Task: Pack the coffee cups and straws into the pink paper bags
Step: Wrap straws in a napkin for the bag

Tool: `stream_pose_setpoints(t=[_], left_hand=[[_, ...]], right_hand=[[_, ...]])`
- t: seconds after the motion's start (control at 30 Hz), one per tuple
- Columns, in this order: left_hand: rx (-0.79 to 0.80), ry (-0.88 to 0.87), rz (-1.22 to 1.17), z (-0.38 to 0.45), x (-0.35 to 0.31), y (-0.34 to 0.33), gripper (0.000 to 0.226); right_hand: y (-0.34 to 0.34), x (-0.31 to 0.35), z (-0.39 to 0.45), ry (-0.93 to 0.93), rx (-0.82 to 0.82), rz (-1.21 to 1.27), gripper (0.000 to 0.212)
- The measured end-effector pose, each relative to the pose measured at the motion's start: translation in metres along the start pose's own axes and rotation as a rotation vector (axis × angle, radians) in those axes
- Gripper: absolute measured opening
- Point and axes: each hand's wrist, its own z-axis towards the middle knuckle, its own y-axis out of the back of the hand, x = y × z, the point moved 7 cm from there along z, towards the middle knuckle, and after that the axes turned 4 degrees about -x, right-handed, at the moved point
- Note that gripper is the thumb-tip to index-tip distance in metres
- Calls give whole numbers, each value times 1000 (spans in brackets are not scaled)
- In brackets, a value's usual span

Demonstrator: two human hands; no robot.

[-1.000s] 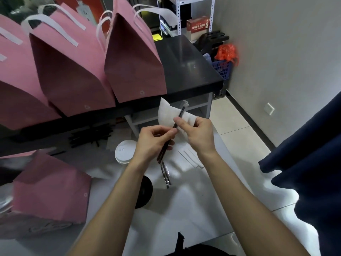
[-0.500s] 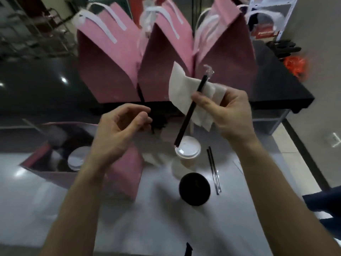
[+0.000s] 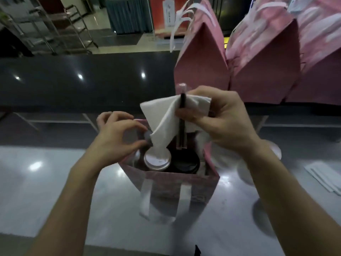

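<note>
Quick count: 1 open pink paper bag (image 3: 177,183) bottom center w/ 2 lidded cups inside, one white lid (image 3: 157,159), one black lid (image 3: 186,162). 3 closed pink bags (image 3: 201,71) upper right. 1 wrapped straw (image 3: 182,122), 1 napkin (image 3: 166,119), 2 hands.

Matt pink paper bag (image 3: 177,185) with flat white paper handles (image 3: 181,198). Soft, creased white paper napkin (image 3: 164,122). Black straw in a clear glossy plastic sleeve (image 3: 182,126). Smooth white plastic cup lid (image 3: 156,160). Glossy, reflective grey tabletop (image 3: 46,182). Polished black counter (image 3: 83,80).
</note>
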Motion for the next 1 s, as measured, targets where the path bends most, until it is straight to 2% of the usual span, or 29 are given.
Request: stream_pose_setpoints(t=[0.03,0.13,0.23,0.43,0.53,0.63,0.73,0.8,0.9,1.0], left_hand=[[23,-44,19,-1,5,-5,42],[167,-99,-31,-3,16,-22,100],[214,-125,-102,-6,21,-30,126],[217,-170,-156,-10,18,-31,132],[231,-185,-179,-13,15,-33,129],[220,-184,-215,-14,16,-32,119],[188,-161,-257,-13,21,-33,99],[117,-162,-315,-13,21,-30,81],[-43,-194,-456,-16,25,-21,62],[-49,-176,-586,-21,36,-20,73]], right_hand=[[-11,-5,-2,3,11,-91,17],[-38,-20,-8,9,63,-429,17],[-64,-39,-8,45,220,-848,19],[-115,-82,-1,87,597,-1365,18],[-134,-98,4,97,722,-1460,22],[-138,-107,8,63,757,-1514,27],[-124,-106,11,-44,704,-1476,20],[-106,-99,6,-163,600,-1299,28],[-71,-63,-13,-140,242,-906,28],[-24,-33,-53,-110,-152,-554,26]])
